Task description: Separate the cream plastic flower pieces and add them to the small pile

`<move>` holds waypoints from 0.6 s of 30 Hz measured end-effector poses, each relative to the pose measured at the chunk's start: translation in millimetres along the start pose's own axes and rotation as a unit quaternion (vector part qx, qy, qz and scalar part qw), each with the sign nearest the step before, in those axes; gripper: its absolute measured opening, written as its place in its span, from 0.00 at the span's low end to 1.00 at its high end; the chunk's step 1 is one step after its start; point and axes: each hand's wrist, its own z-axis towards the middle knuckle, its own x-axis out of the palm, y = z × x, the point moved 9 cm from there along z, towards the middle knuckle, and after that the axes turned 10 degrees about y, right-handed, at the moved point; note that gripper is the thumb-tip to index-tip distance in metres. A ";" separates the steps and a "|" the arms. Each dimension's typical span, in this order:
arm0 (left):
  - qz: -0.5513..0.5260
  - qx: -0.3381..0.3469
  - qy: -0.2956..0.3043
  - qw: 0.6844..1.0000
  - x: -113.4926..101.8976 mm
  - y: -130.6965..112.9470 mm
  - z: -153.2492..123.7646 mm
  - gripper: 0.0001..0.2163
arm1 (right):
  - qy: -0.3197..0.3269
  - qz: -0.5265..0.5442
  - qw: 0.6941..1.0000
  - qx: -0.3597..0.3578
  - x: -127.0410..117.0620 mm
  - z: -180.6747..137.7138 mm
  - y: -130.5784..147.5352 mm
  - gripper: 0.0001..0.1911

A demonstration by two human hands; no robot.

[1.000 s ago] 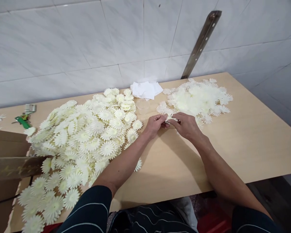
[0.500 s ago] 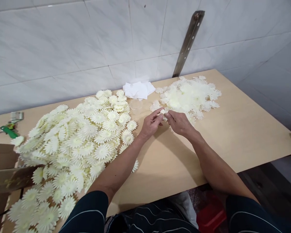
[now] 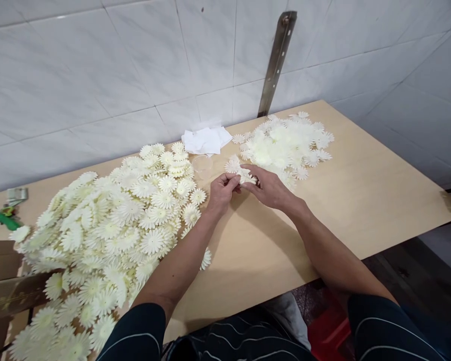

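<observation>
My left hand (image 3: 221,192) and my right hand (image 3: 267,188) meet over the middle of the wooden table (image 3: 361,190), both pinched on one small cream daisy-shaped flower piece (image 3: 244,176) held just above the board. A big heap of assembled cream flowers (image 3: 113,225) spreads to the left of my left arm. A smaller, flatter pile of cream flower pieces (image 3: 285,145) lies just beyond my right hand. A clear round dish (image 3: 203,165) sits on the table close behind my left hand.
A crumpled white cloth (image 3: 205,140) lies at the back by the tiled wall. A metal strip (image 3: 276,57) leans on the wall. A green tool (image 3: 3,218) lies at far left, a cardboard box (image 3: 0,281) at the left edge.
The view has swung so everything sits further left and lower. My hands stay together on the flower piece, now with its petals showing more between the fingertips.
</observation>
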 end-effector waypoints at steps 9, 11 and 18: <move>-0.080 -0.065 0.036 0.994 12.8 9.6 0.2 0.26 | -0.057 -0.068 0.996 -0.026 -4.3 0.8 4.9 0.16; -0.070 -0.076 0.031 0.994 13.9 10.1 -0.9 0.25 | -0.049 -0.109 0.993 0.001 0.3 4.3 4.8 0.18; -0.053 -0.107 0.013 0.993 17.9 14.6 -5.7 0.20 | 0.027 -0.212 0.972 0.099 16.1 11.5 9.1 0.23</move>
